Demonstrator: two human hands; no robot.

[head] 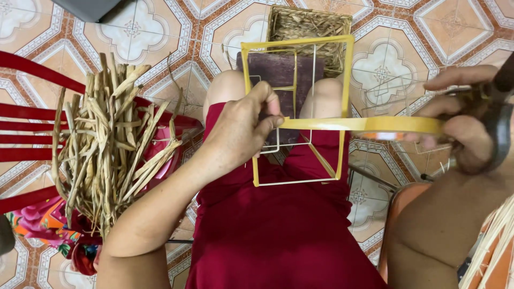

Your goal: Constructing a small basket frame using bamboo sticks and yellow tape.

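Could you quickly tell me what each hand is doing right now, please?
Left hand: closed, pinching the yellow tape strip against the wire frame.
Right hand: closed on the tape's far end, also gripping dark scissors.

occlusions and edge losses around the wire frame

the right hand (466, 120) is blurred and cut by the right edge beside the wire frame (297, 112); the object in its grip cannot be identified. the woven basket (309, 32) beyond the frame is cropped at the top and partly screened by it. the left hand (241, 131) covers the frame's left rail.
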